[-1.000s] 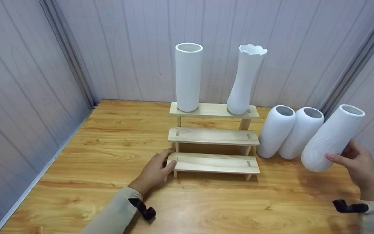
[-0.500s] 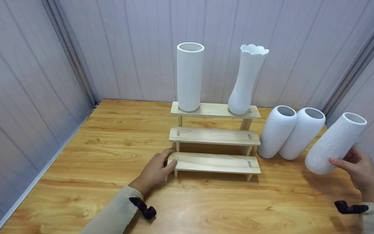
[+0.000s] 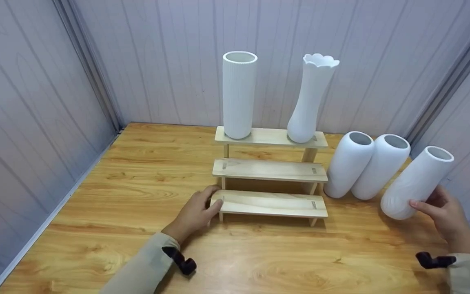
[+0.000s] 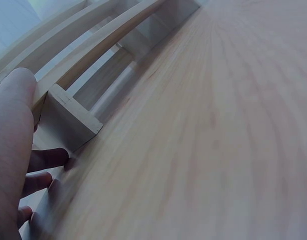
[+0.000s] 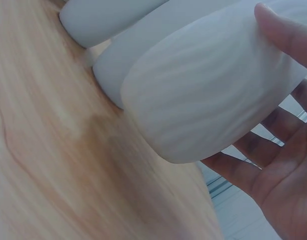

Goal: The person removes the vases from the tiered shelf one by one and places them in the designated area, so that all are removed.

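Note:
My right hand [image 3: 447,216] grips a white vase [image 3: 416,183] with a wavy carved surface, thumb in front and fingers behind. In the right wrist view, the rounded base of this vase [image 5: 193,95] hangs close over the table, with a shadow below it. My left hand [image 3: 196,210] holds the left end of the lowest shelf of a three-step wooden stand [image 3: 269,169]. Its thumb [image 4: 21,87] lies on the shelf edge in the left wrist view, and the other fingers curl beside the leg. A ribbed cylinder vase [image 3: 239,98] and a scallop-rimmed vase [image 3: 310,98] stand on the top shelf.
Two smooth white vases, a left one [image 3: 347,165] and a right one [image 3: 382,167], stand side by side on the wooden table [image 3: 259,257] between the stand and my right hand. Panelled walls [image 3: 169,61] close off the back and both sides.
The vase in my right hand has come down toward the table, first shifting right and then slightly back left. My left hand stays at the stand.

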Tool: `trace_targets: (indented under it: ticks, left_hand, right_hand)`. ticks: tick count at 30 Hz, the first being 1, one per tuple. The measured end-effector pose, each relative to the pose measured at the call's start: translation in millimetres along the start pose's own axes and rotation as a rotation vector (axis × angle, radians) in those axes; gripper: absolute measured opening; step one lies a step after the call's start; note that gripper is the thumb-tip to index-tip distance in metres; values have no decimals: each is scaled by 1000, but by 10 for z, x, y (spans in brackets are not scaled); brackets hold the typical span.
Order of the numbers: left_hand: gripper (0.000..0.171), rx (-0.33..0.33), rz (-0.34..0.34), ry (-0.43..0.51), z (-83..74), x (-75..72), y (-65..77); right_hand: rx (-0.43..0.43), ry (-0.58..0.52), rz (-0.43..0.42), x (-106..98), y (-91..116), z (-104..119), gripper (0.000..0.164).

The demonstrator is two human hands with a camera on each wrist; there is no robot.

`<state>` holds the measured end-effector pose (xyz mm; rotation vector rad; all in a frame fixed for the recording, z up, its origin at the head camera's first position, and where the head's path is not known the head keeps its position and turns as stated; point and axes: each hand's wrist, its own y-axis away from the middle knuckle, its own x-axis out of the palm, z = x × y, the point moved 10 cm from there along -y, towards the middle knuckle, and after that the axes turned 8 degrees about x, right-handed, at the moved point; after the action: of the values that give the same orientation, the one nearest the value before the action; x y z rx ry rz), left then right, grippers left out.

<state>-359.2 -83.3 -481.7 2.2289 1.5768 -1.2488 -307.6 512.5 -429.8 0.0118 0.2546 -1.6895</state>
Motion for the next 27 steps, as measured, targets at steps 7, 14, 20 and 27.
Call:
trace_targets:
  ticks: [7,14,20,27]
  left_hand:
    - [41,11,-8,-3,-5,-1,-8]
    - [40,15,-3,7,-13,8,-9]
    - [44,-7,4,3,-4,5,3]
    - [47,-12,6,2,-1,7,7]
  right_hand:
    - [17,8,1,23,-9,-103,66]
    - [3,-31,10,8,5,-162,66]
    - [-1,-96,26,-14,5,-205,62]
    - [-31,-172,42,15,-1,-267,59]
